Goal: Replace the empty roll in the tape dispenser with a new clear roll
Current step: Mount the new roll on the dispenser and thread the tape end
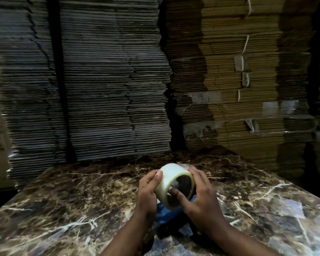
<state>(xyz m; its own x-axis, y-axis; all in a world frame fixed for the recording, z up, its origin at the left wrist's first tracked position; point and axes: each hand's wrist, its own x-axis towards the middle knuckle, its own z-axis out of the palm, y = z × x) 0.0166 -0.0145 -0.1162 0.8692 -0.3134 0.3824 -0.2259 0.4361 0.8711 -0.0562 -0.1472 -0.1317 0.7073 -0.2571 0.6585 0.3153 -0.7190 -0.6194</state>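
Above the marble tabletop (67,196), clear roll (171,183) gripped by both hands — left hand (148,189) curled round its outer face, right hand (201,194) on the far side, thumb hooked into the core. Directly over the blue dispenser (166,215), apparently not yet seated; threading probably still ahead. Core axis tilted, opening toward the lower right — empty roll nowhere visible.
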